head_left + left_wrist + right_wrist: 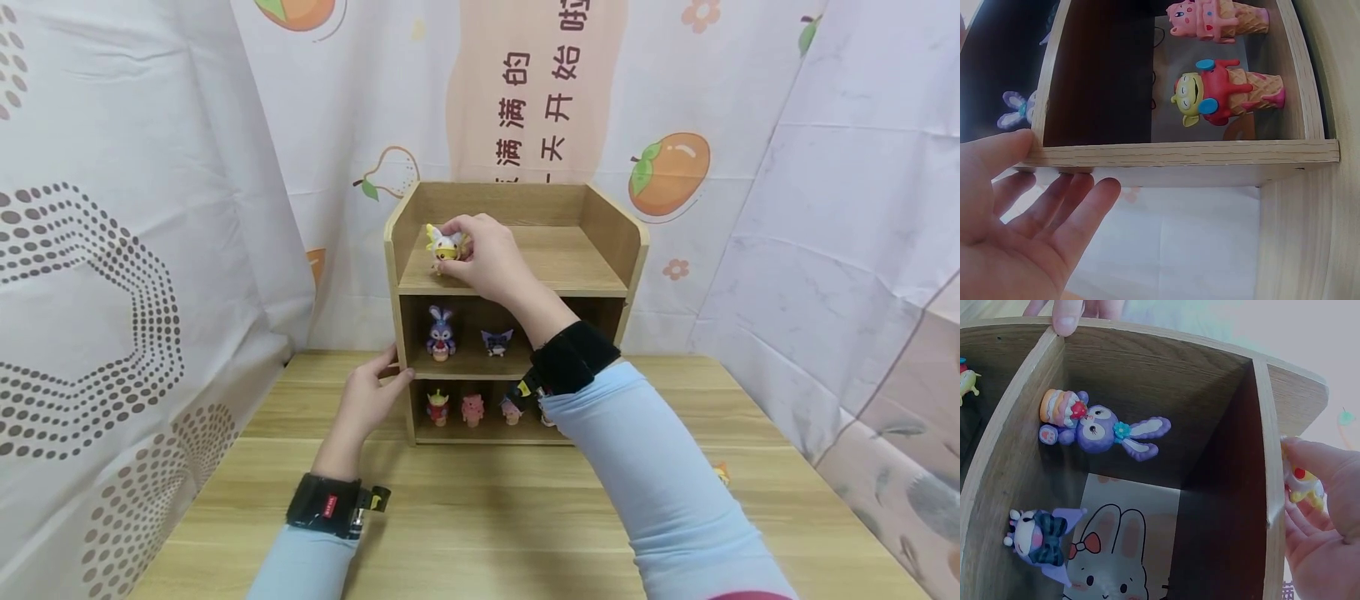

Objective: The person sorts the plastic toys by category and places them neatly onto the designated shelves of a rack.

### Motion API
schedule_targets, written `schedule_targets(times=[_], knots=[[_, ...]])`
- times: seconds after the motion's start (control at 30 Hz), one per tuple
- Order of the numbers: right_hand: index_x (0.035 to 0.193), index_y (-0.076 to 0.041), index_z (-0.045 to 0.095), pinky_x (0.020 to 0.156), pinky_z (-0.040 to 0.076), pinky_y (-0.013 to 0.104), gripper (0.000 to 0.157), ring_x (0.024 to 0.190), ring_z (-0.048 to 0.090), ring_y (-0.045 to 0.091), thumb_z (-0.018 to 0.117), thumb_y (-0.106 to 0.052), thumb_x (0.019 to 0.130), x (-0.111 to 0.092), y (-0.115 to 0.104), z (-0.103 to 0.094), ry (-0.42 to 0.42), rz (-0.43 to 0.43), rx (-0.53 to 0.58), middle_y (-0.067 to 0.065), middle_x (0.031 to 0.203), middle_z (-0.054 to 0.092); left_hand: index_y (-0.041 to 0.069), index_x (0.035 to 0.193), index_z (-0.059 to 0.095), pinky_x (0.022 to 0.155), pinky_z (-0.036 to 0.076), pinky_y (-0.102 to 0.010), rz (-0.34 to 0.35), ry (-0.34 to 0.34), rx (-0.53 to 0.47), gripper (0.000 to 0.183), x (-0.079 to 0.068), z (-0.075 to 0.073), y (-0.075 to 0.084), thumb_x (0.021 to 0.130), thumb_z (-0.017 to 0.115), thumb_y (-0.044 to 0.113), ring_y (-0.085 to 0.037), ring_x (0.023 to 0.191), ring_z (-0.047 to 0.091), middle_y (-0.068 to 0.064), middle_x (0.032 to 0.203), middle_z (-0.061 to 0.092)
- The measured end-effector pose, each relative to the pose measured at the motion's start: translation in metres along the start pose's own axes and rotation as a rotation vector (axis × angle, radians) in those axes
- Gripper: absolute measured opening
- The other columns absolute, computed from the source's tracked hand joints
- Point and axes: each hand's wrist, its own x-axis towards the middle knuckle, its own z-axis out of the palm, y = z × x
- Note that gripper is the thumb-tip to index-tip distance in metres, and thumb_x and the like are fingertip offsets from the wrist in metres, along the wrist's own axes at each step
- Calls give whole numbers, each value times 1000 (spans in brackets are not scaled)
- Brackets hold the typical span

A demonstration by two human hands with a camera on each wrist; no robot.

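Note:
My right hand (pixel 489 257) pinches a small white-and-yellow figurine (pixel 446 244) at the left of the shelf unit's top board (pixel 540 258). Its face points forward, and the fingers cover part of one side. In the right wrist view the figurine (pixel 1310 490) shows only partly, between thumb and fingers. At the unit's left side panel (pixel 397 317) is my left hand (pixel 369 393). Its thumb touches the front edge near the middle board, while its extended fingers lie along the outer side, as the left wrist view shows.
On the middle level stand a purple rabbit figurine (pixel 440 333) and a purple-and-black figurine (pixel 496 342). Several figurines line the bottom level, among them a green-headed alien (pixel 437 408) and a pink one (pixel 472 409). A small orange-yellow figurine (pixel 722 473) lies on the table (pixel 450 517), right.

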Motion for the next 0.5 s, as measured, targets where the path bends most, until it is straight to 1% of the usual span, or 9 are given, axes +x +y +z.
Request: schedule_targets(times=[0.23, 0.37, 0.5], knots=[[128, -12, 67, 79, 51, 29, 44, 90, 61, 16, 83, -14, 87, 1, 2, -1, -31, -3, -26, 8, 114, 58, 3, 151, 46, 96, 54, -47, 3, -3, 7, 63, -1, -1, 1, 98, 70, 27, -38, 122, 62, -20, 146, 53], [130, -12, 66, 76, 51, 28, 44, 88, 61, 16, 81, -12, 88, 2, -2, 1, -38, -1, -25, 8, 113, 58, 3, 152, 46, 96, 54, -47, 3, -8, 5, 63, -1, -1, 1, 99, 70, 27, -37, 122, 62, -19, 147, 52], [132, -12, 64, 78, 52, 28, 45, 90, 61, 16, 79, -10, 90, 5, -6, 5, -52, 8, -33, 10, 116, 59, 2, 151, 45, 97, 54, -48, 5, -6, 5, 63, -1, -1, 0, 99, 70, 26, -38, 122, 61, -21, 147, 52]])
